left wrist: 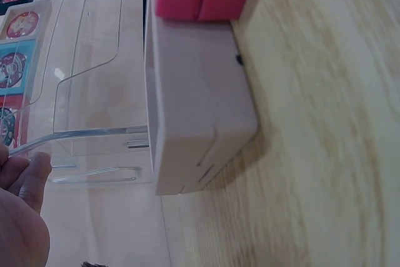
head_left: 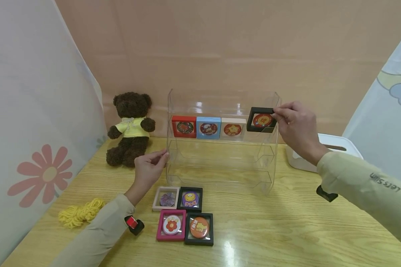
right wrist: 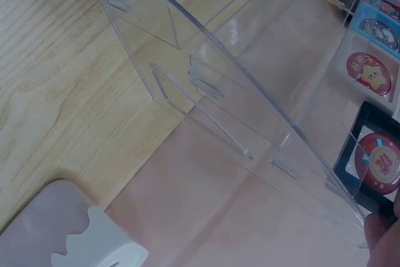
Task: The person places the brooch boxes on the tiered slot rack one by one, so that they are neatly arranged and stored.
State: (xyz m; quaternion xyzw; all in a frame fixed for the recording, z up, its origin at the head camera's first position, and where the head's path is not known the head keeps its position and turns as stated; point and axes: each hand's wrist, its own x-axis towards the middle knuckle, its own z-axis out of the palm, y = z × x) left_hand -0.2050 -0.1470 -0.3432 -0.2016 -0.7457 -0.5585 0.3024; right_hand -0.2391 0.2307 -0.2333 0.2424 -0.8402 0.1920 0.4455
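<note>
In the head view my right hand [head_left: 295, 124] pinches the upper right corner of a black display frame [head_left: 255, 126] with a round red badge in it. This frame leans slightly at the right end of the upper tier of a clear acrylic rack [head_left: 220, 144]. Red [head_left: 174, 128], light blue [head_left: 208, 119] and cream [head_left: 234, 121] frames, each with a round badge, stand in a row to its left. My left hand [head_left: 149, 167] pinches the rack's left side edge, thumb against fingers, as the left wrist view also shows. The two lower tiers hold nothing.
On the table before the rack lie a cream frame [head_left: 156, 200], two black frames [head_left: 200, 202] [head_left: 199, 243] and a pink frame [head_left: 159, 230]. A brown teddy bear [head_left: 132, 128] sits back left, yellow cord [head_left: 81, 212] lies front left, and a white tissue box [head_left: 345, 142] stands right.
</note>
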